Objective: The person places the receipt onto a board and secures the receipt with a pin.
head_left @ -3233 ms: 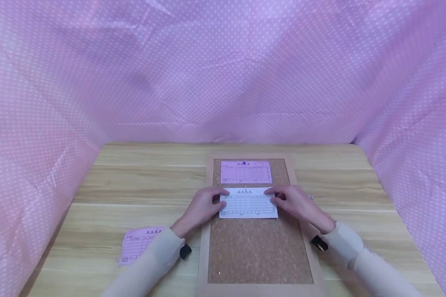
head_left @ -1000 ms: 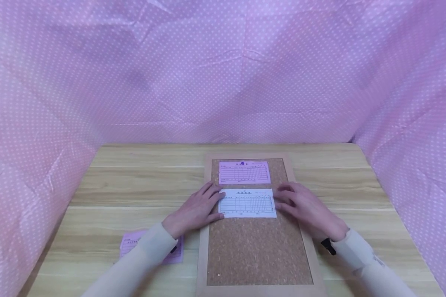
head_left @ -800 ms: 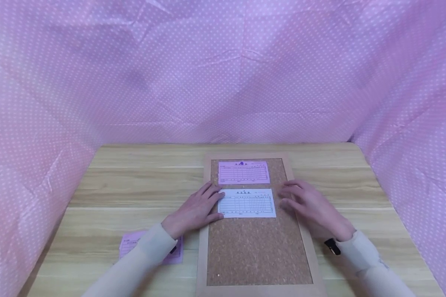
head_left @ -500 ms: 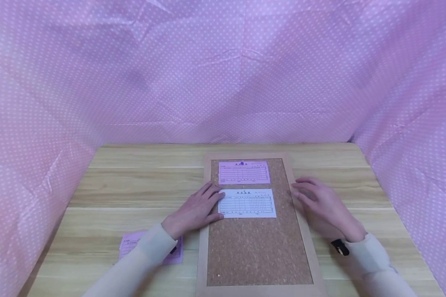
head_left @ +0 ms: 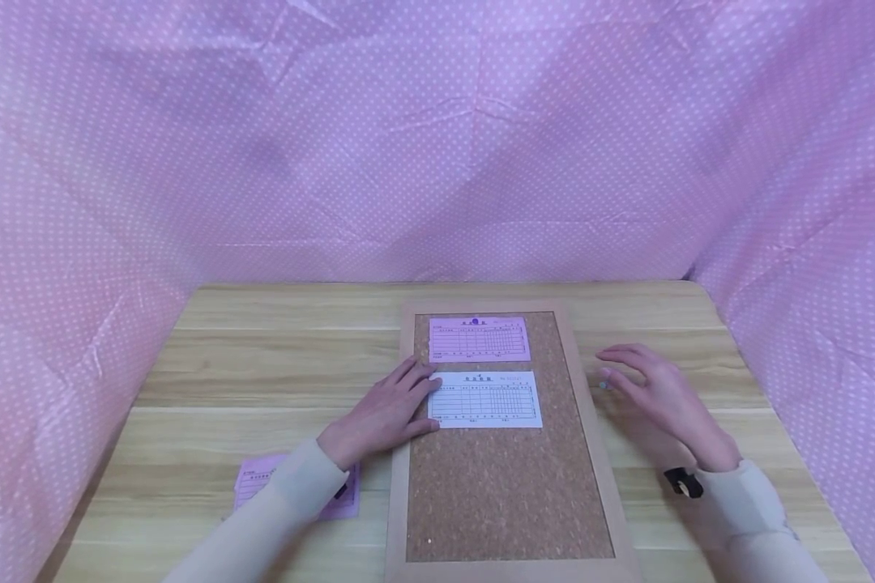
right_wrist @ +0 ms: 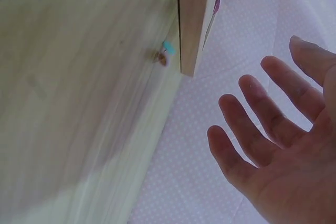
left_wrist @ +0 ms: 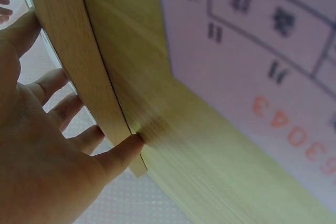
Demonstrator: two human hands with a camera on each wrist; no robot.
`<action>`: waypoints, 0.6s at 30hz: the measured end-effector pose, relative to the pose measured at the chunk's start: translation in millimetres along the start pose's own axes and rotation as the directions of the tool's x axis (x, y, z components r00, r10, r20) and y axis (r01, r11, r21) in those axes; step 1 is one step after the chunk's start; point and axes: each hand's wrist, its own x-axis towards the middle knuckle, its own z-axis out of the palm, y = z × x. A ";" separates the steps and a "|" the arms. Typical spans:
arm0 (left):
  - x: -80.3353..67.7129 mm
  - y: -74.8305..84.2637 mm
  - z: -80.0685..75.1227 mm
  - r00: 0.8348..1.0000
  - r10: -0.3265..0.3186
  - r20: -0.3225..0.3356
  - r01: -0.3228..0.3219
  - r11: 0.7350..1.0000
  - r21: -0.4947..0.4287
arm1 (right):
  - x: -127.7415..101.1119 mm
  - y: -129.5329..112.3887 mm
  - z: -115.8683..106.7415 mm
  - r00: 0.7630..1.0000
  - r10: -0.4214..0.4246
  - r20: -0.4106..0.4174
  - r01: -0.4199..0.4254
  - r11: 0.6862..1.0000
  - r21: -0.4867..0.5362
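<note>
My left hand (head_left: 379, 409) lies over the left frame of the corkboard (head_left: 510, 494), its extended fingertips on the left edge of a white printed receipt slip (head_left: 484, 401). Above that, a pink receipt slip (head_left: 477, 344) sits under a purple push pin (head_left: 475, 321). Off the board's right side, my right hand (head_left: 663, 397) hovers with relaxed, parted fingers and holds nothing. Right by its thumb and fingertips are small push pins on the table; the right wrist view shows a teal push pin (right_wrist: 168, 48) and a pinkish-brown one (right_wrist: 163, 59) beside the frame.
Another pink receipt slip (head_left: 343, 502) lies on the wooden table (head_left: 277, 348) at the left, partly covered by my left forearm. Pink dotted cloth (head_left: 437, 146) surrounds the table at the back and sides.
Both hands held the white slip's edges earlier. My right hand has since let go and moved right, off the board to the push pins. My left fingers have flattened onto the slip's left edge.
</note>
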 end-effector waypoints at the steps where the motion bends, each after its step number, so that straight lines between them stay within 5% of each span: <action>1: -0.1 0.1 -0.1 1.000 -0.002 0.001 0.002 1.000 -0.001 | -0.2 0.7 -0.5 1.000 0.009 0.006 -0.009 1.000 -0.001; 18: -0.3 3.1 -1.8 0.999 -0.040 0.030 0.041 0.999 -0.010 | -2.4 16.9 2.0 0.997 0.003 0.075 0.002 0.998 -0.060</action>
